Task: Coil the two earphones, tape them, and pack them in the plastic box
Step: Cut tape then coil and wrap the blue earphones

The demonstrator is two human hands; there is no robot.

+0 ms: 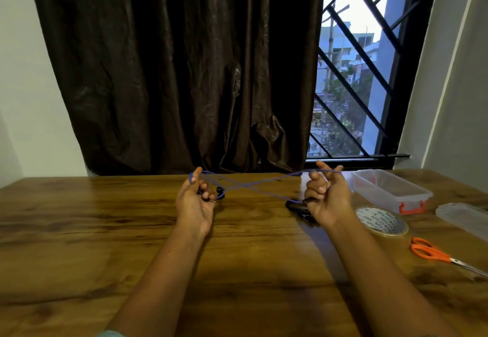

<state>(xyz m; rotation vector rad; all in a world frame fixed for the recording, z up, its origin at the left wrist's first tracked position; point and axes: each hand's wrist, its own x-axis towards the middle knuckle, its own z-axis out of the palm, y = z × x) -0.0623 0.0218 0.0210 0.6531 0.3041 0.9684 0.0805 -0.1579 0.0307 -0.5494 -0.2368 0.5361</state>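
Blue earphone (247, 185) stretched mid-air, thin strands crossing (buds at left end). Black earphone (297, 206) bunched below its right end. Clear plastic box (375, 192) open, far right.

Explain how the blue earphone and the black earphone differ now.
The blue earphone is lifted, its cord stretched and crossed between the left hand and right hand; the black earphone lies on the table. The blue one is spread out; the black one is bunched, partly hidden behind the right hand. Neither is in the plastic box.

A dark brown curtain (171, 72) hangs behind a wooden table (79, 218). A black diagonal window grille (359, 49) frames pale buildings (343, 56) outside.
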